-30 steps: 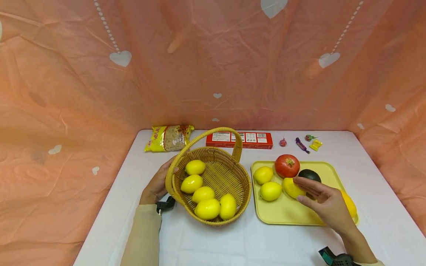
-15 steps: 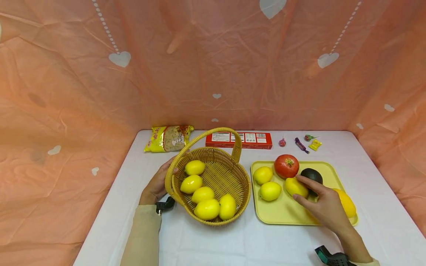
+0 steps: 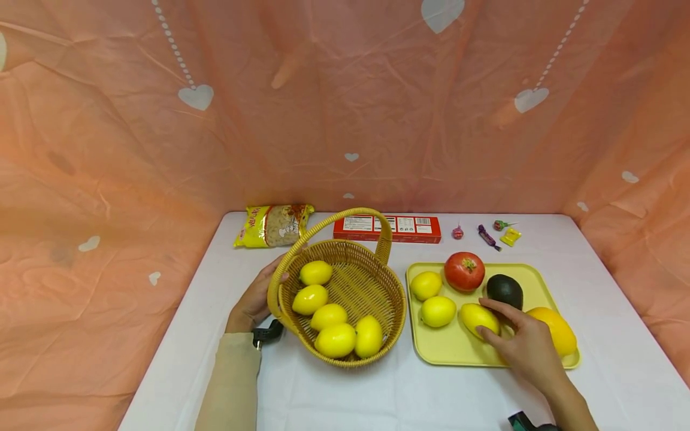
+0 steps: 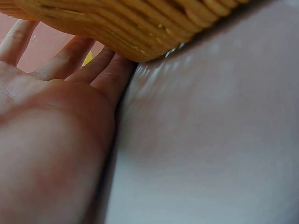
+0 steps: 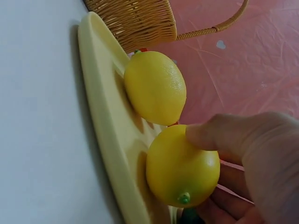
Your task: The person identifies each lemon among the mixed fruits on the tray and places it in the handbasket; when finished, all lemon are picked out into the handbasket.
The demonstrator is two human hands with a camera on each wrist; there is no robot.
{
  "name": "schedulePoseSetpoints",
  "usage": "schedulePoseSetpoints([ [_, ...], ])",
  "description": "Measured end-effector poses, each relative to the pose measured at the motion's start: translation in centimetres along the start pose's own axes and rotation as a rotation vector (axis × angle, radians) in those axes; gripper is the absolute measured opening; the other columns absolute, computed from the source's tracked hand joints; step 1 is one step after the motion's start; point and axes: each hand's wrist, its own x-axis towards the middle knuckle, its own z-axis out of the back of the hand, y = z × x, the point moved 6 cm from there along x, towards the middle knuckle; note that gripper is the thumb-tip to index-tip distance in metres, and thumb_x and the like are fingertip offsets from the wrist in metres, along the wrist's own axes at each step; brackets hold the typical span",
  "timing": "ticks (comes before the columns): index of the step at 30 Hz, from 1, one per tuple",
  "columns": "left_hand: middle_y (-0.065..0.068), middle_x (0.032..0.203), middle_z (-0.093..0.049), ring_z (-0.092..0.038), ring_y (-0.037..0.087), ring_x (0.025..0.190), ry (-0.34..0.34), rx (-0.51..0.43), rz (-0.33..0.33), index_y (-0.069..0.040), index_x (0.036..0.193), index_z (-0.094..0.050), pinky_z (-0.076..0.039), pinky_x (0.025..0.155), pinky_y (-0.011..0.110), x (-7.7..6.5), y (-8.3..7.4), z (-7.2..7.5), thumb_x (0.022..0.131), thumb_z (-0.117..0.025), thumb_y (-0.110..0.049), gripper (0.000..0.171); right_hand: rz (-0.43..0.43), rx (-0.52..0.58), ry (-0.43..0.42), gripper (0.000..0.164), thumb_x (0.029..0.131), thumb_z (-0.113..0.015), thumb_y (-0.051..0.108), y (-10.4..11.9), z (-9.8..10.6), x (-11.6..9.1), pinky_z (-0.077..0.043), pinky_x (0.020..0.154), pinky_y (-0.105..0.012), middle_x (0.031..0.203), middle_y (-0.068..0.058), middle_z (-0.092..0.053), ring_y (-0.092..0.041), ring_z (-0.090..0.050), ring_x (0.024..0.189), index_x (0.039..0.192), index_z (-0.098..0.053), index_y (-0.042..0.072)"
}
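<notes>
My right hand [image 3: 525,344] pinches a lemon [image 3: 477,320] on the yellow tray, thumb on the near side and fingers behind. In the right wrist view the thumb [image 5: 203,135] presses the lemon [image 5: 180,172], its green stem end facing the camera. Two more lemons [image 3: 438,311] lie left of it, with a red tomato [image 3: 465,272] behind, a dark avocado [image 3: 505,292] and a mango [image 3: 557,331] to the right. At the wicker basket's left side, my left hand [image 3: 259,299] holds the basket [image 3: 358,281], its fingers [image 4: 103,70] partly hidden behind the wall. Several lemons [image 3: 335,340] sit inside.
The basket's tall handle [image 3: 345,212] arches over its opening. Along the back of the white table [image 3: 345,401] lie a snack bag [image 3: 275,224], a red box [image 3: 387,228] and several candies [image 3: 487,236]. The tray [image 3: 453,356] has a raised rim. A pink curtain [image 3: 345,120] hangs behind.
My right hand has come down and closed on the lemon, which has shifted slightly toward the tray's front. The avocado has moved a little right. My left hand and the basket stay put.
</notes>
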Motion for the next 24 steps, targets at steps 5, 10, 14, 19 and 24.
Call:
schedulePoseSetpoints([
  [5, -0.003, 0.175, -0.042, -0.058, 0.01, 0.146, -0.001, 0.006, 0.002, -0.015, 0.17, -0.042, -0.054, 0.116, 0.032, 0.0, -0.1, -0.1, 0.115, -0.039, -0.003, 0.057, 0.014, 0.006, -0.011, 0.053, 0.086, -0.095, 0.026, -0.2, -0.1, -0.6, -0.025, 0.096, 0.01, 0.141, -0.014, -0.075, -0.029, -0.069, 0.129, 0.136, -0.078, 0.019],
  [10, 0.0, 0.176, -0.041, -0.057, 0.009, 0.147, 0.007, 0.018, -0.006, -0.015, 0.171, -0.039, -0.053, 0.116, 0.031, -0.1, -0.2, -0.3, 0.115, -0.039, -0.003, 0.057, 0.016, 0.074, 0.021, 0.05, 0.088, -0.093, 0.02, -0.2, -0.1, -0.6, -0.048, 0.088, 0.002, 0.142, -0.02, -0.072, 0.001, -0.068, 0.117, 0.136, -0.077, 0.014],
  [14, -0.002, 0.175, -0.041, -0.058, 0.009, 0.146, 0.003, 0.011, -0.002, -0.015, 0.171, -0.039, -0.054, 0.115, 0.031, -0.2, -0.2, -0.2, 0.115, -0.039, -0.003, 0.057, 0.006, 0.124, 0.07, 0.052, 0.09, -0.092, 0.018, 0.1, 0.2, -0.2, -0.054, 0.084, -0.003, 0.141, -0.025, -0.071, 0.007, -0.068, 0.111, 0.138, -0.075, 0.007],
  [19, -0.004, 0.173, -0.044, -0.059, 0.009, 0.144, -0.002, 0.009, 0.007, -0.014, 0.172, -0.037, -0.056, 0.113, 0.031, -0.2, -0.1, -0.1, 0.115, -0.039, -0.004, 0.057, 0.069, 0.239, 0.117, 0.052, 0.093, -0.088, 0.015, 1.4, 0.7, 0.5, -0.052, 0.091, -0.002, 0.139, -0.024, -0.072, 0.021, -0.058, 0.115, 0.141, -0.071, 0.002],
  [24, -0.006, 0.171, -0.046, -0.06, 0.009, 0.143, -0.003, 0.013, 0.008, -0.013, 0.172, -0.035, -0.057, 0.111, 0.031, -0.1, -0.1, -0.1, 0.116, -0.038, -0.004, 0.058, 0.144, 0.395, 0.201, 0.05, 0.097, -0.084, 0.01, 3.5, 0.4, 1.2, -0.056, 0.097, -0.01, 0.14, -0.016, -0.071, 0.008, -0.068, 0.117, 0.144, -0.068, 0.003],
])
